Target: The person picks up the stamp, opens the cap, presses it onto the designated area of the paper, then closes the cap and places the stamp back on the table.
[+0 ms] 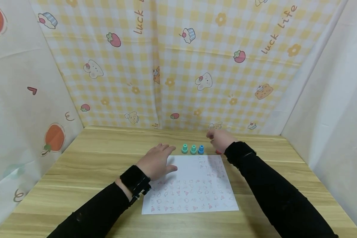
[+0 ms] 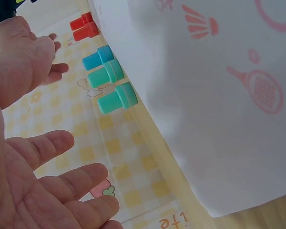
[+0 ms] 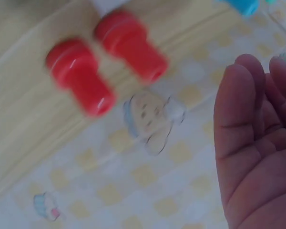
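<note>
A white sheet of paper (image 1: 182, 168) lies on the table, its lower part and upper right printed with small red pictures. In the left wrist view, a shuttlecock and a racket print show up close. My left hand (image 1: 157, 161) is over the sheet's left side, fingers spread, holding nothing. Along the far edge of the sheet stand two teal stamps (image 1: 189, 149) and a blue stamp (image 1: 201, 149). My right hand (image 1: 221, 138) is at the right end of that row, empty, with loosely bent fingers. Beside it are two red stamps (image 3: 133, 45), mostly hidden by it in the head view.
The wooden table (image 1: 86, 165) extends to both sides of the sheet. A yellow-checked cloth (image 1: 184, 72) with cartoon prints hangs behind the table's back edge. White cloths (image 1: 18, 125) hang at the left and right.
</note>
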Demonstrator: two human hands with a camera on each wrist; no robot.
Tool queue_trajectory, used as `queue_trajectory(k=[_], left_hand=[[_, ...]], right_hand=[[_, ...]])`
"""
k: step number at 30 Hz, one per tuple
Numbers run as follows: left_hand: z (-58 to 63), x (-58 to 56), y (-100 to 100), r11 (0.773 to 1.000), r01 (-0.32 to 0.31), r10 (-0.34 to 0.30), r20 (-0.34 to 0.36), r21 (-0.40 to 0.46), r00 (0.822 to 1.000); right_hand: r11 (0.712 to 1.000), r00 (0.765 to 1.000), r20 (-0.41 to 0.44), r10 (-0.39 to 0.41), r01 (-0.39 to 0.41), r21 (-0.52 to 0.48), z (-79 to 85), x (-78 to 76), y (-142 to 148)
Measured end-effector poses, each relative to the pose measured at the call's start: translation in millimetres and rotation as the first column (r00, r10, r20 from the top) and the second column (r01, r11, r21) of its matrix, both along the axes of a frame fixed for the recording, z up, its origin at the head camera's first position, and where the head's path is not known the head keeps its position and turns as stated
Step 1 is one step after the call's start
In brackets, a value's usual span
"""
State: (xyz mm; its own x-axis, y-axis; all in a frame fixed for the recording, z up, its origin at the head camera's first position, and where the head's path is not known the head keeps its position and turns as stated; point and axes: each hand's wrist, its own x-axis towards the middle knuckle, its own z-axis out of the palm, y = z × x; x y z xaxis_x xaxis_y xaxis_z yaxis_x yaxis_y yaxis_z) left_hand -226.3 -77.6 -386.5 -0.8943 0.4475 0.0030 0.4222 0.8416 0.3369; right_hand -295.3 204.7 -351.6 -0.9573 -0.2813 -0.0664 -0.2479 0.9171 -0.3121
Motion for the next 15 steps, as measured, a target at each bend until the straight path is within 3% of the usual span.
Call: queue_trajectory(k=[5,15], left_hand=[[-0.2,0.8,0,1.000,-0.005,0.005,0.007,0.004,1.000],[-0.9,2.3,0,1.000,0.001,-0.001,0.005,0.008,1.000]], right_hand=[[0.998,0.999,-0.021,-0.026,0.027,0.055,3.1,-2.5,17],[0.990,0.997,0.023,-0.068,0.065,0.123,-6.2,-5.1,26]])
